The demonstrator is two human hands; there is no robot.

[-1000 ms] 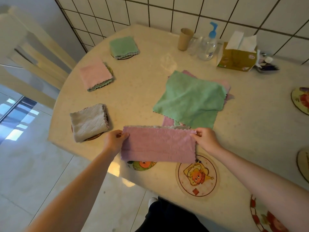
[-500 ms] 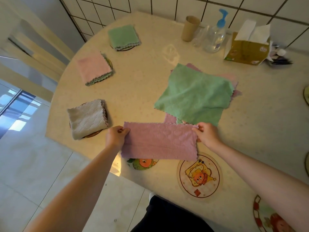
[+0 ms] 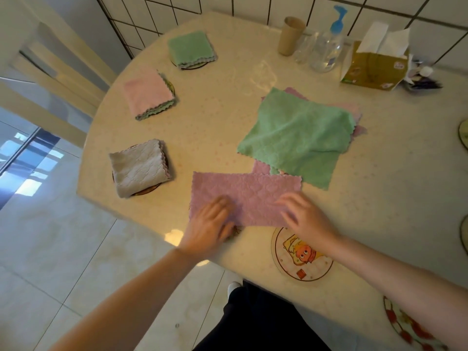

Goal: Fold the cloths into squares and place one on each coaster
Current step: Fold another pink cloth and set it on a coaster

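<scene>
Both my hands have let go of the top corners they were pinching half a second ago and come down onto the cloth itself. My left hand now rests flat on the lower left part of the purple cloth, fingers spread and gripping nothing; my right hand lies over its lower right corner, fingers loose and open, also grasping nothing. Each is blurred, so I cannot make out the fingertips exactly.

That purple cloth lies as a long folded strip at the near edge of the table, under my palms, its far scalloped edge just touching the heap of unfolded cloths, where a green cloth is on top. Its near right corner just overlaps the cartoon coaster, which is otherwise bare. Another coaster sits under my left hand, mostly hidden.

Off to my left, three folded squares already sit on coasters: a grey cloth nearest, a pink cloth beyond it, a folded green cloth farthest. By the tiled wall stand a paper cup, a pump bottle and a tissue box.
</scene>
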